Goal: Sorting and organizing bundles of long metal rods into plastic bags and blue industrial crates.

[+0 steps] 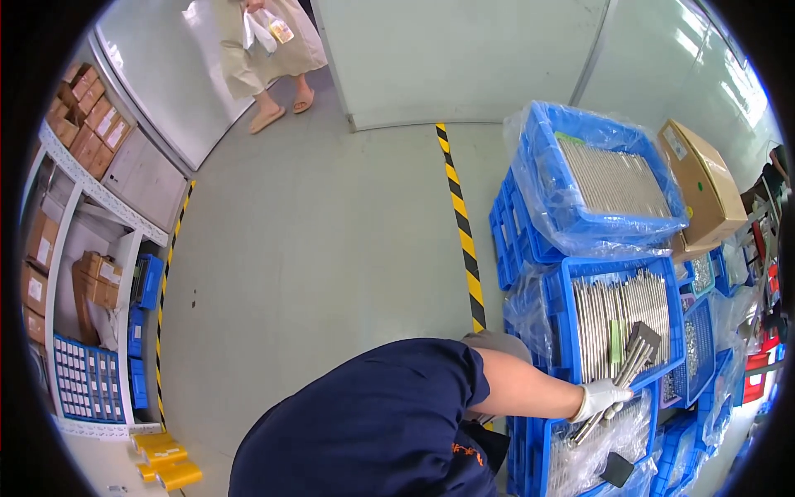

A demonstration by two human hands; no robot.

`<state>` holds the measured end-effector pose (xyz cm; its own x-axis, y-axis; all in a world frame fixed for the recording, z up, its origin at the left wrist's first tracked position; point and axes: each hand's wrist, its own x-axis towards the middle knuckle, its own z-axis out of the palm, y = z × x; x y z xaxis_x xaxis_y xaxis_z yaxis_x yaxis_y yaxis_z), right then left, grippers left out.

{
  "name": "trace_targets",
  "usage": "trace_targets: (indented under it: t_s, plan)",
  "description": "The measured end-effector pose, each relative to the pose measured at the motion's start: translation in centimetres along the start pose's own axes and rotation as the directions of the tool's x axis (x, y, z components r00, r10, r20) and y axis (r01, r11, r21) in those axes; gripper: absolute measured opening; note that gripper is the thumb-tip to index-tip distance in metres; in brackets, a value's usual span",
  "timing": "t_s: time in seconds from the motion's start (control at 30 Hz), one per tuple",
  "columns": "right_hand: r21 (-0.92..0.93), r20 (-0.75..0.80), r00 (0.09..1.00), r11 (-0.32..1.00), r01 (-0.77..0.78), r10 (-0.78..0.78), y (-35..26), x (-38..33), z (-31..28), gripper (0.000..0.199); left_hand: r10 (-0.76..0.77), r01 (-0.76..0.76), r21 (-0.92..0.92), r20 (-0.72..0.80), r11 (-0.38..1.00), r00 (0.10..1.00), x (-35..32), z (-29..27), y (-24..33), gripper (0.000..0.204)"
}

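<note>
My left hand [600,401], in a white glove, reaches to the right and is closed around a bundle of slim metal rods [634,363]. The bundle slants over the near rim of a blue crate [566,323], where many similar rods [592,319] lie side by side. A green strip [615,341] lies on these rods, and a dark flat piece [644,338] is by the bundle's far end. Below my hand, another blue crate [538,464] contains rods under clear plastic [580,455], with a dark square piece [617,470] on top. My right hand is out of sight.
A plastic-lined crate of rods [542,153] and a cardboard box [704,186] stand farther back. Shelves [124,217] with boxes line the left. Yellow-black tape [460,224] marks the floor. Another person [273,50] with a plastic bag is at the far wall.
</note>
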<state>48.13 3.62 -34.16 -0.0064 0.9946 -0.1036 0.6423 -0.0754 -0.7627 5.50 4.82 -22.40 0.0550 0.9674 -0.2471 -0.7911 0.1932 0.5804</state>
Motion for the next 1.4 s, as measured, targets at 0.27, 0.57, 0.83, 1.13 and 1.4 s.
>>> trace_targets:
  t_s: [0.27, 0.57, 0.83, 1.13, 1.4]
  plan:
    - [-0.027, -0.015, 0.997, 0.997, 0.074, -0.074, -8.8, -5.5, 1.3, 0.026, -0.022, 0.036, -0.16, 0.084, 0.986, 0.996, -0.7, 0.4, 1.5, 0.02]
    - [-0.333, -0.11, 0.989, 0.941, 0.056, -0.097, -7.4, -9.2, -1.8, 0.013, 0.414, -0.432, 0.36, 0.129, 0.827, 0.901, -7.1, -0.2, 17.1, 0.018]
    - [-0.422, -0.139, 0.938, 0.876, 0.235, -0.318, -4.2, -9.5, -2.2, 0.009, 0.74, 0.245, 0.871, 0.18, -0.426, 0.648, -7.8, -8.8, 33.1, 0.027]
    - [-0.022, -0.2, 0.98, 0.999, -0.023, 0.018, -7.4, -9.5, -1.0, 0.009, 0.581, 0.483, 0.441, 0.117, -0.757, 0.805, -4.7, -13.6, 36.1, 0.018]
    - [0.082, -0.18, 0.973, 0.987, -0.135, 0.148, -7.8, -9.1, -0.9, 0.009, 0.644, 0.492, 0.571, 0.085, -0.657, 0.76, -4.0, -13.1, 36.1, 0.02]
